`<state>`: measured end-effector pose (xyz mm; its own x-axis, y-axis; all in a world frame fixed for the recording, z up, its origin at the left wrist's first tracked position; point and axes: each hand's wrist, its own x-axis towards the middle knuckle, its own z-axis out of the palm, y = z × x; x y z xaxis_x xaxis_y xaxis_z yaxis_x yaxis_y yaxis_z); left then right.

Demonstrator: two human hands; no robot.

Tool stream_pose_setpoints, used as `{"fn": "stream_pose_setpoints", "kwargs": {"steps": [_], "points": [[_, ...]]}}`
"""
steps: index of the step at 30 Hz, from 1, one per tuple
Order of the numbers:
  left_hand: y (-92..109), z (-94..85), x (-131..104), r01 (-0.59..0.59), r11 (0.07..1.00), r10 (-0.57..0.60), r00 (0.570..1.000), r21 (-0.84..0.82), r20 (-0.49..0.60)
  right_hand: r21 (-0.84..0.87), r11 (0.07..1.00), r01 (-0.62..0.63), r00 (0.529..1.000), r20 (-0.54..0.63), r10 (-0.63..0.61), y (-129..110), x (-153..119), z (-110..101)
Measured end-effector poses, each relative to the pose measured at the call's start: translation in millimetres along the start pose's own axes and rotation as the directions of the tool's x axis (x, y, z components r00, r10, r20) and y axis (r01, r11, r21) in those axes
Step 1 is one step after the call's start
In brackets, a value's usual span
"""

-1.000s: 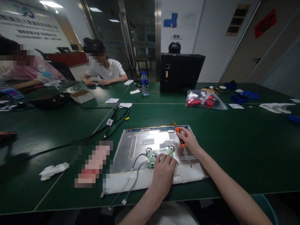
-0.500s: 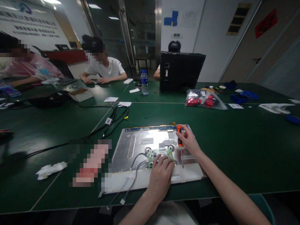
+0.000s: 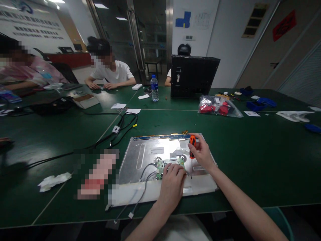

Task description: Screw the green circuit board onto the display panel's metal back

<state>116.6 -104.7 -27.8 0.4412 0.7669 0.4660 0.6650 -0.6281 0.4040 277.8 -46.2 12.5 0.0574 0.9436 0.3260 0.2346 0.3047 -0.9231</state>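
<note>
A silver metal panel [image 3: 147, 150] lies flat on the green table, with a small green circuit board [image 3: 163, 164] mounted on its lower middle. My left hand [image 3: 173, 182] is bent over the board's lower right part. Its fingers are curled close together near the board's right corner, and what may be between the fingertips is hidden. In my right hand [image 3: 204, 155] is an orange and black screwdriver [image 3: 192, 147], held nearly upright by the handle. The blade points down, its tip just right of my left fingertips. Grey cables [image 3: 145, 187] run from the board's left side over a white strip [image 3: 150, 194].
Black cables [image 3: 117, 130] cross the table on the left, near a crumpled tissue [image 3: 54, 181]. Further back are a water bottle [image 3: 154, 88], a black monitor-like case [image 3: 194, 77] and a plastic bag [image 3: 220, 106] with red items. Co-workers [image 3: 110, 72] sit across the table.
The screwdriver has shifted slightly left and its tip is nearer my left fingertips. My left fingers have drawn together toward the board's right corner.
</note>
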Motion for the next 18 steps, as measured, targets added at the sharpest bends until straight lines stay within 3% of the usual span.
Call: {"fn": "stream_pose_setpoints", "kwargs": {"steps": [8, 18], "points": [[0.0, 6.2, -3.6, -0.009, 0.992, 0.012, 1.000, 0.125, -0.024, -0.141, 0.974, 0.176, 0.976, -0.105, -0.192, 1.0, -9.2, 2.3], [0.1, 6.2, -2.1, -0.017, 0.992, 0.019, 1.000, 0.123, -0.010, -0.352, 0.855, 0.380, 0.907, -0.036, -0.419, -2.6, -13.7, 0.3]]}}
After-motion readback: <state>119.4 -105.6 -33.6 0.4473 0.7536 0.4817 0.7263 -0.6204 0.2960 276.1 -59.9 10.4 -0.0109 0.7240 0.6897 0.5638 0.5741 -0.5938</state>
